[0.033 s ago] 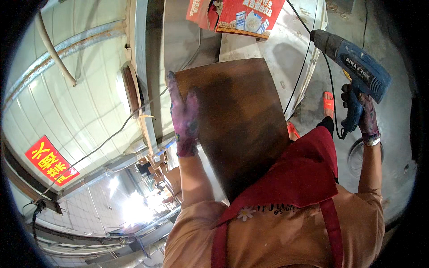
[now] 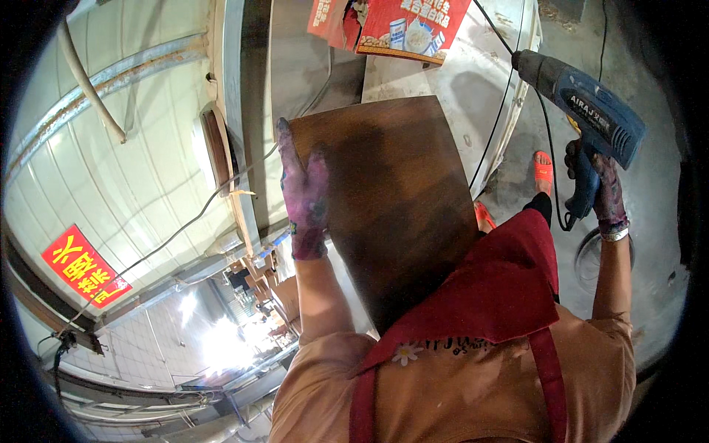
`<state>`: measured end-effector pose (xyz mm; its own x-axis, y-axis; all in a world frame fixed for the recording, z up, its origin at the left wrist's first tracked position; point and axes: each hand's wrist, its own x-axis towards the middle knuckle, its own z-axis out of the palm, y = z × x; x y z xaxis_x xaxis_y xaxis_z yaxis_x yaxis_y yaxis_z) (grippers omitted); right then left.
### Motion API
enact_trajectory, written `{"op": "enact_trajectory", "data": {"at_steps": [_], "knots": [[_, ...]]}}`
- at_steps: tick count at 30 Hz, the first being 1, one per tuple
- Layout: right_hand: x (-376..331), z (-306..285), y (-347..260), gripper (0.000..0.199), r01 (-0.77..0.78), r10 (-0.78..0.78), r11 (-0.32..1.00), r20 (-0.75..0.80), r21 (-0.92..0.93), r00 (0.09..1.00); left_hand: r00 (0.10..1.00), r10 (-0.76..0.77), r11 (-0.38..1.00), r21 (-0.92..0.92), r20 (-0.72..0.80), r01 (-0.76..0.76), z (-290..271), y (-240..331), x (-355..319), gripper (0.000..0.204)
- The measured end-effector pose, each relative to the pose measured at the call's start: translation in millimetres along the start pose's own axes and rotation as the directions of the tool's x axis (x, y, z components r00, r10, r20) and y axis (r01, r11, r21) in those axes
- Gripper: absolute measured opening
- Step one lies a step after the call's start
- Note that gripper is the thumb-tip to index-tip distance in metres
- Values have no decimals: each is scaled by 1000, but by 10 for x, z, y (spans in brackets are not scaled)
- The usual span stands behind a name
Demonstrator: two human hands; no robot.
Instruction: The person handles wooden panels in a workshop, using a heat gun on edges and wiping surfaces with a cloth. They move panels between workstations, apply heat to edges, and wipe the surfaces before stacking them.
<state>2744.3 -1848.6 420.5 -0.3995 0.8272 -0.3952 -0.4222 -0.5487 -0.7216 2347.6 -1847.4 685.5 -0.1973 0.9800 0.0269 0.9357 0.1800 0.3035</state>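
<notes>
At the frame's centre is one brown panel [image 2: 399, 199], probably best steadied by its edge; upper right, one blue gun-shaped tool [image 2: 591, 111]. One gloved left hand [image 2: 304, 196] touches the panel's left edge, its pinch impossible to tell; one gloved right hand [image 2: 610, 192] wraps the tool's handle [image 2: 586, 186].

Any shift of the left hand [image 2: 306, 198] at the brown panel [image 2: 406, 196] is too slight to tell. So is the blue power tool [image 2: 597, 107]'s, right of the panel.
</notes>
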Motion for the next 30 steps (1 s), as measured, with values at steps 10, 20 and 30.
{"op": "enact_trajectory", "data": {"at_steps": [10,20,30], "knots": [[0,-47,231,51,39,-38,999,-133,0,990,1000,5,996,-93,-16,-6,26,20,-22,59],[31,157,-68,48,-98,95,985,-32,-145,995,998,11,995,-98,-63,-17,62,-179,-37,64],[666,384,-73,49,456,-423,430,273,-779,864,996,-34,999,-26,85,37,-3,-124,49,67]]}}
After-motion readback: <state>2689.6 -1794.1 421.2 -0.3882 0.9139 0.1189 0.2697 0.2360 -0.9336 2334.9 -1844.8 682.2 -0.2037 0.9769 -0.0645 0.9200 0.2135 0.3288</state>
